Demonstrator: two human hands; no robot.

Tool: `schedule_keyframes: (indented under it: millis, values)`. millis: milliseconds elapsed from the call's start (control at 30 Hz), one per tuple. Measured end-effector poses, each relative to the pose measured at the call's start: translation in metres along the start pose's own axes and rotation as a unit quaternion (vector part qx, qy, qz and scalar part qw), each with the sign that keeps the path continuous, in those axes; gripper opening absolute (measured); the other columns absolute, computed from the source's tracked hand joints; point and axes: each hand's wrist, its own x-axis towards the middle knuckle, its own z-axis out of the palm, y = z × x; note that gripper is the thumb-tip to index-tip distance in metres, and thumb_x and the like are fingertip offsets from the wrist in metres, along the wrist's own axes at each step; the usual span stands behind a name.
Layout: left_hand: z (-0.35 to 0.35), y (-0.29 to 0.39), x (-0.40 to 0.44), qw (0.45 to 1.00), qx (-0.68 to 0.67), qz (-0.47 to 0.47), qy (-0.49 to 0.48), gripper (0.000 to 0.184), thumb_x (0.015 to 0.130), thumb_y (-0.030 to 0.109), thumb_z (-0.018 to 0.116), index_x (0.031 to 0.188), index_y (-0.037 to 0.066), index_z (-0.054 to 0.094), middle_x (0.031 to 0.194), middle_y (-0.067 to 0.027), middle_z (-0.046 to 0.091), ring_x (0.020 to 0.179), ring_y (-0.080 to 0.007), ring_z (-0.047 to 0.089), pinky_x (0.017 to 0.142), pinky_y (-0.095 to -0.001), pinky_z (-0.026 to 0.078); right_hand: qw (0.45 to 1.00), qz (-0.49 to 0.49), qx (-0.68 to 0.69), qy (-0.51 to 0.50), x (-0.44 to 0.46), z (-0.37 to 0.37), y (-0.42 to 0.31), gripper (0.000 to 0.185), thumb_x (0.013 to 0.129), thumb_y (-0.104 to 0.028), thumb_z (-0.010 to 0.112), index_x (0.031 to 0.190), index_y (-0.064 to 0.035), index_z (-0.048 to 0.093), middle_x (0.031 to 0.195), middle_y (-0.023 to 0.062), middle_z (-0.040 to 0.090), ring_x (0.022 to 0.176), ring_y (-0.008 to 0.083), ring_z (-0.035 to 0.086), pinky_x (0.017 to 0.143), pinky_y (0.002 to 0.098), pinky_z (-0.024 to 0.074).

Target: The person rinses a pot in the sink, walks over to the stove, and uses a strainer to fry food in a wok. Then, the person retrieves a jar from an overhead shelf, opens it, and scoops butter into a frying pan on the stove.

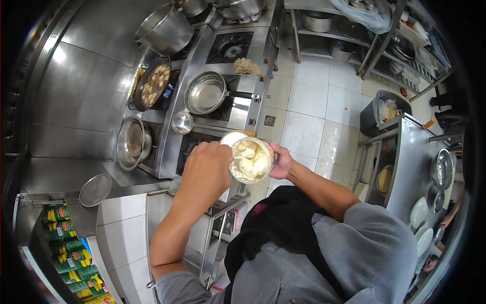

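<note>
A clear, wide-mouthed jar [264,175] of pale creamy spread [252,161] is tilted with its open mouth facing me. My right hand [282,161] is wrapped around its side and underside. My left hand [207,167] is closed at the jar's left rim, back of the hand toward me. Its fingertips are hidden, and what they grip cannot be made out. A round white thing [234,137], perhaps a lid or dish, shows just beyond the jar near the left fingers. Past it, a ladle [182,122] lies on the stove edge.
On the stove [238,119] sit a long-handled pan [206,93], a wok of frying pieces [154,87], a tall pot [163,29] and a steel bowl with a strainer [134,141]. Green cans [66,243] stand lower left. A bin [382,111] and another person's hand [446,221] are at right.
</note>
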Motion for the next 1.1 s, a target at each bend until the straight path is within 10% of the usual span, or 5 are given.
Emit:
schedule_keyframes:
  millis: [533, 833, 1000, 1100]
  values:
    - [0.047, -0.022, 0.013, 0.999, -0.022, -0.027, 0.042, 0.004, 0.079, 0.005, 0.061, 0.081, 0.002, 0.061, 0.074, -0.0149, 0.06, 0.07, -0.035, 0.057, 0.063, -0.0437, 0.046, 1.0, 0.008, -0.003, 0.005, 0.012, -0.007, -0.044, 0.071, 0.082, -0.051, 0.062, 0.137, -0.0105, 0.042, 0.136, 0.0118, 0.049, 0.125, 0.027, 0.049, 0.106, 0.0448, 0.0367]
    - [0.053, -0.064, 0.039, 0.975, -0.121, -0.152, -0.11, 0.015, 0.082, 0.011, 0.056, 0.077, -0.002, 0.061, 0.072, -0.0187, 0.063, 0.066, -0.0372, 0.06, 0.063, -0.0431, 0.046, 0.998, 0.033, -0.055, 0.009, 0.024, -0.014, -0.064, 0.077, 0.078, -0.046, 0.067, 0.14, -0.0114, 0.038, 0.138, 0.0119, 0.046, 0.126, 0.0275, 0.047, 0.106, 0.0441, 0.038]
    - [0.054, -0.09, 0.048, 0.956, -0.201, -0.158, -0.145, 0.016, 0.084, 0.013, 0.059, 0.082, -0.002, 0.064, 0.064, -0.0118, 0.06, 0.057, -0.0213, 0.057, 0.057, -0.0338, 0.044, 0.998, 0.015, -0.061, 0.018, 0.036, -0.021, -0.065, 0.077, 0.077, -0.045, 0.069, 0.14, -0.012, 0.037, 0.137, 0.013, 0.046, 0.125, 0.0274, 0.048, 0.104, 0.0435, 0.0401]
    - [0.053, -0.103, 0.058, 0.932, -0.231, -0.213, -0.183, 0.015, 0.081, 0.013, 0.058, 0.084, -0.001, 0.065, 0.071, -0.0165, 0.063, 0.064, -0.0307, 0.061, 0.064, -0.0374, 0.047, 0.997, 0.006, -0.069, 0.035, 0.046, -0.026, -0.066, 0.078, 0.077, -0.045, 0.069, 0.14, -0.011, 0.037, 0.137, 0.0134, 0.046, 0.125, 0.0278, 0.048, 0.103, 0.0436, 0.041]
